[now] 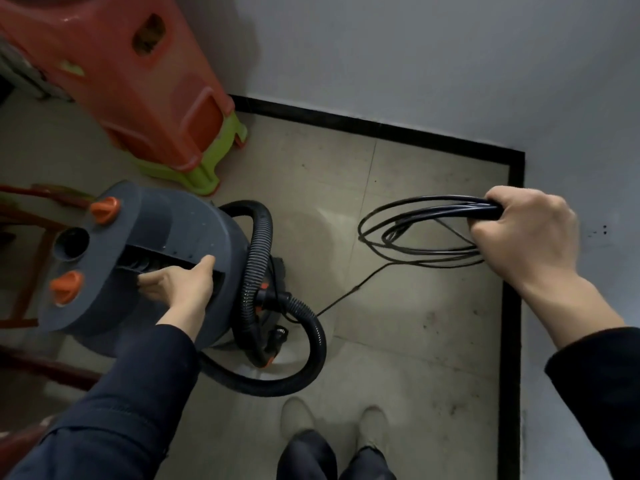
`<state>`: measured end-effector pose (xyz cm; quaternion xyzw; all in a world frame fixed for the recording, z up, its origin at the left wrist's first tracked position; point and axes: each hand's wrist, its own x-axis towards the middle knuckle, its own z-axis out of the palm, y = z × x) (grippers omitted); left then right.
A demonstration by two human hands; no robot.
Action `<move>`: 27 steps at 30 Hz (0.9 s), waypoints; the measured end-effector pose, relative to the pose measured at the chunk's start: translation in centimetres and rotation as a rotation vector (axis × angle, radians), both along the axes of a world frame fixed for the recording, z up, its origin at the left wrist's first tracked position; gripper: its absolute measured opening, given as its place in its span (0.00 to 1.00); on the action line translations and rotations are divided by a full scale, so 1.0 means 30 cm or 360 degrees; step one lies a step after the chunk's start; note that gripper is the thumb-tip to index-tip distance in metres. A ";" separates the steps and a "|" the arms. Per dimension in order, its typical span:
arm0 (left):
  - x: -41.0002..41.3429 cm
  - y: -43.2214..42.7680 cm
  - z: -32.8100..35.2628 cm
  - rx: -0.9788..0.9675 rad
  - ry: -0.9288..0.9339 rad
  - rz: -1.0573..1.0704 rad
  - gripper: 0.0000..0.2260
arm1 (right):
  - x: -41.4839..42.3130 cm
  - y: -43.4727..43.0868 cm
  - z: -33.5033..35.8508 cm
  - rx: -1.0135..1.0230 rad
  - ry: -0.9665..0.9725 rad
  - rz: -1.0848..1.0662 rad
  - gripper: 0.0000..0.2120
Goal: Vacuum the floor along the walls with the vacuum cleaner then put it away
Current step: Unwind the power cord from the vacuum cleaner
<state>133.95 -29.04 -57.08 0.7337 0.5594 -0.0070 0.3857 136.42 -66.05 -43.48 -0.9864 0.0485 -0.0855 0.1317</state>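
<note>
Head view: the vacuum cleaner [138, 265] is low over the tiled floor [415, 341] near the corner, a bulky grey plastic drum that is probably hefty. The left hand [176, 282] curls into its recessed top handle, the sensible hold. The right hand [530, 230] clamps the coiled black cord [415, 230], limp and springy. The ribbed hose [259, 244] loops alongside.

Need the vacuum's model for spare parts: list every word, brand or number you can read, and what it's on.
None: no text can be read. The vacuum shows only plain grey plastic and orange knobs; the stools, cord and wall carry no print.
</note>
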 end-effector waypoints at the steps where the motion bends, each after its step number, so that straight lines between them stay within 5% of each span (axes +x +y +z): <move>1: -0.010 0.009 -0.001 0.0011 0.0006 -0.0068 0.51 | 0.001 -0.003 -0.003 0.0016 0.0024 -0.0015 0.11; 5: -0.028 0.052 0.013 0.0093 0.0034 -0.0370 0.46 | -0.022 0.018 -0.026 0.0021 0.0196 0.0024 0.04; 15: -0.032 0.138 0.006 0.0154 -0.0023 -0.0815 0.41 | -0.190 0.102 -0.286 0.0166 0.0673 -0.0115 0.08; 20: -0.075 0.160 0.004 -0.0058 0.0025 -0.0906 0.43 | -0.293 0.219 -0.481 0.0455 0.0959 -0.0175 0.12; 25: -0.418 0.066 -0.047 0.0327 -0.0594 -0.0541 0.16 | -0.382 0.330 -0.692 0.0575 0.1258 -0.0058 0.05; 27: -0.586 0.030 -0.132 0.0256 -0.0538 -0.0441 0.08 | -0.409 0.369 -0.784 0.0533 0.1358 0.0039 0.02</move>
